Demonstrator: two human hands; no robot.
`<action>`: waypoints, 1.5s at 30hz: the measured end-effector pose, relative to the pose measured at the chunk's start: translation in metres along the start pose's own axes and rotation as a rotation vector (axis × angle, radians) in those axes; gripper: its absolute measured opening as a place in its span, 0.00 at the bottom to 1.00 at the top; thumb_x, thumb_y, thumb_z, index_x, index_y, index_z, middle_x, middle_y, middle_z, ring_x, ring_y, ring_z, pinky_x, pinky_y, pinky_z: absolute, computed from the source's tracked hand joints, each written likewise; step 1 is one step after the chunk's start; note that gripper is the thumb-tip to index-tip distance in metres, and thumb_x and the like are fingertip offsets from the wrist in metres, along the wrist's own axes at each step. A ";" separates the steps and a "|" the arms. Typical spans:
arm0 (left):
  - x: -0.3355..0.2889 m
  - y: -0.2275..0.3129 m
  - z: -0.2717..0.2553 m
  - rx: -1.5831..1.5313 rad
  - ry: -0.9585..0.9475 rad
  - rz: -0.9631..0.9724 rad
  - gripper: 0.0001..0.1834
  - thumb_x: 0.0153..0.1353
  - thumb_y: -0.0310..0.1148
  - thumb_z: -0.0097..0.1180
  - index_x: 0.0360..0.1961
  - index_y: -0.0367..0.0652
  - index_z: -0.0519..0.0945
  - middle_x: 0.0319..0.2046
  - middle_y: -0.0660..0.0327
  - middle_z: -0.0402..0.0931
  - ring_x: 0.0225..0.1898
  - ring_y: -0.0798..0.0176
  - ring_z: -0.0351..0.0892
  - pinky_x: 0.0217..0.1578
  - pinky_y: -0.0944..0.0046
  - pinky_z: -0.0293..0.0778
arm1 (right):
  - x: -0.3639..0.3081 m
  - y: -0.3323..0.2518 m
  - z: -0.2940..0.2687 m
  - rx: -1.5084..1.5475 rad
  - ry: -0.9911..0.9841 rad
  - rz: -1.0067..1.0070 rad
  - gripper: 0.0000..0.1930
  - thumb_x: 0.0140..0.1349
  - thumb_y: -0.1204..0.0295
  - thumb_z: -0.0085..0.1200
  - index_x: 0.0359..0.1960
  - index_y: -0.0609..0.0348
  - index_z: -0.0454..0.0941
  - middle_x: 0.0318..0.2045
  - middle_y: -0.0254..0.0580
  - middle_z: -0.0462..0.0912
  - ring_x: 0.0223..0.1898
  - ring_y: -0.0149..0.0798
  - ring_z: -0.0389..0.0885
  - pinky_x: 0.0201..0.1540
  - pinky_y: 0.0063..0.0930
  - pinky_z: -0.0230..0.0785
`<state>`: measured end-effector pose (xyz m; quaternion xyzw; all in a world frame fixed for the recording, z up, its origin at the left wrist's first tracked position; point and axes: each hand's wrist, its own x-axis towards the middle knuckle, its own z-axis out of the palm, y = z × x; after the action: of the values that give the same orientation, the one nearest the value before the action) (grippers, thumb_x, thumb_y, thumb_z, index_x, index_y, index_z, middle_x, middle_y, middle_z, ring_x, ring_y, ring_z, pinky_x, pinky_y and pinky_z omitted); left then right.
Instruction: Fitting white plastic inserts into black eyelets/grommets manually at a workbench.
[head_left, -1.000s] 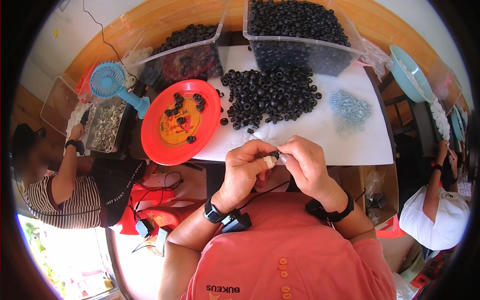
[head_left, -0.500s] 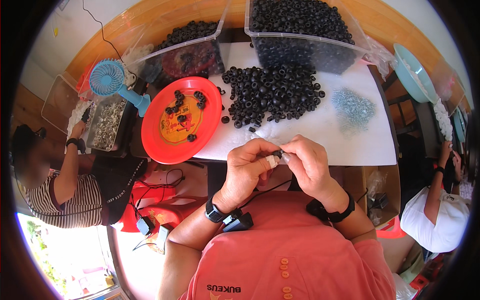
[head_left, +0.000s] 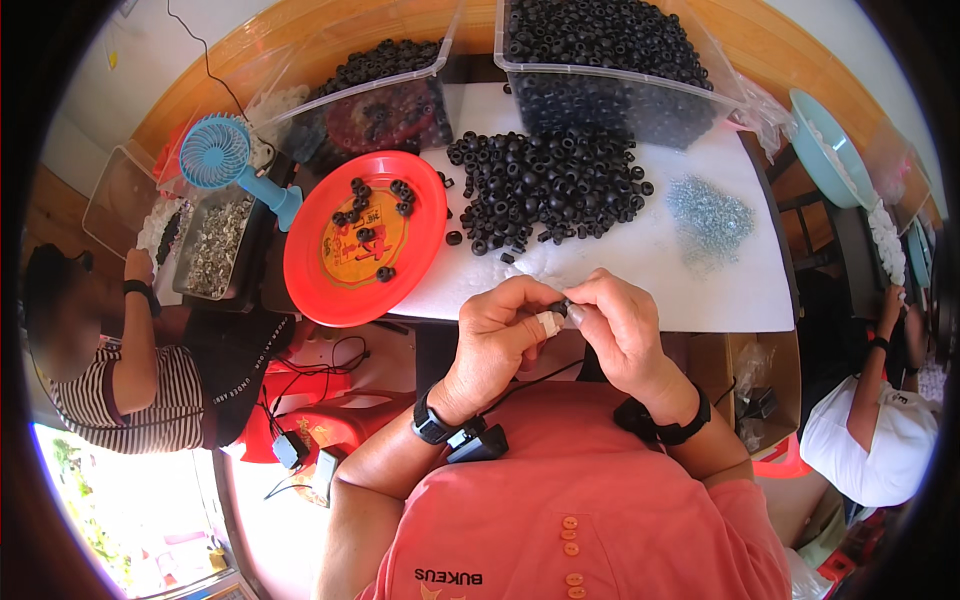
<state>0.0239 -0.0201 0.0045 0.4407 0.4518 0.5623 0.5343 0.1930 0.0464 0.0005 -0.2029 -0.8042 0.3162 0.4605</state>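
My left hand (head_left: 500,335) and my right hand (head_left: 622,325) meet at the near edge of the white table (head_left: 660,270). Between their fingertips they pinch one small black rubber ring (head_left: 560,308); a taped left fingertip sits just under it. Just beyond the hands lies a heap of black rings (head_left: 545,185). To the left stands a red round plate (head_left: 365,240) holding several black rings. A small pile of shiny metal bits (head_left: 710,215) lies to the right of the heap.
Two clear plastic bins full of black rings, one (head_left: 375,90) and another (head_left: 610,60), stand at the table's far side. A blue hand fan (head_left: 230,160) and a tray of metal parts (head_left: 210,245) sit left. One person sits left (head_left: 130,370), another right (head_left: 880,430).
Both hands stayed together at the table edge, shifting only slightly; the fingers keep working the small ring between them.
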 end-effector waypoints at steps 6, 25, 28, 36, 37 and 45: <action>0.000 -0.001 0.000 0.018 -0.007 0.007 0.06 0.65 0.22 0.58 0.42 0.36 0.80 0.25 0.66 0.77 0.19 0.80 0.68 0.18 0.77 0.63 | -0.001 -0.002 -0.001 0.013 0.006 0.023 0.11 0.52 0.89 0.51 0.37 0.65 0.75 0.27 0.46 0.76 0.25 0.48 0.76 0.28 0.37 0.68; 0.000 -0.001 -0.001 0.062 -0.011 -0.007 0.09 0.61 0.19 0.62 0.43 0.35 0.82 0.33 0.65 0.79 0.23 0.77 0.73 0.24 0.76 0.69 | -0.001 -0.003 -0.003 0.119 0.007 0.170 0.06 0.59 0.85 0.52 0.37 0.65 0.76 0.28 0.44 0.79 0.26 0.39 0.81 0.30 0.29 0.71; 0.000 -0.002 -0.001 0.067 -0.019 0.012 0.09 0.61 0.19 0.61 0.43 0.35 0.81 0.34 0.65 0.78 0.24 0.76 0.73 0.24 0.76 0.69 | -0.003 -0.001 -0.002 0.128 0.011 0.184 0.06 0.60 0.85 0.52 0.38 0.65 0.76 0.28 0.44 0.79 0.27 0.39 0.81 0.30 0.28 0.71; -0.001 -0.003 0.000 0.082 -0.016 0.019 0.09 0.62 0.18 0.60 0.44 0.34 0.80 0.31 0.64 0.79 0.23 0.77 0.72 0.24 0.76 0.70 | -0.004 0.000 -0.001 0.136 0.012 0.195 0.07 0.60 0.85 0.51 0.39 0.65 0.77 0.28 0.44 0.80 0.27 0.37 0.81 0.32 0.27 0.71; -0.001 -0.005 0.000 0.086 -0.023 0.052 0.08 0.63 0.20 0.60 0.44 0.36 0.80 0.31 0.66 0.80 0.23 0.80 0.70 0.23 0.77 0.66 | -0.005 0.000 -0.001 0.143 0.017 0.200 0.07 0.60 0.85 0.51 0.39 0.65 0.77 0.28 0.44 0.80 0.27 0.37 0.81 0.32 0.27 0.71; -0.002 -0.004 0.002 0.061 -0.053 0.116 0.08 0.64 0.22 0.60 0.45 0.36 0.80 0.35 0.65 0.82 0.32 0.79 0.76 0.34 0.75 0.73 | -0.006 -0.001 -0.001 0.142 0.020 0.221 0.06 0.62 0.83 0.51 0.39 0.65 0.77 0.29 0.43 0.80 0.28 0.36 0.80 0.33 0.26 0.71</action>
<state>0.0265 -0.0218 0.0012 0.4967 0.4282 0.5665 0.4989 0.1971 0.0426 -0.0021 -0.2603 -0.7479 0.4191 0.4441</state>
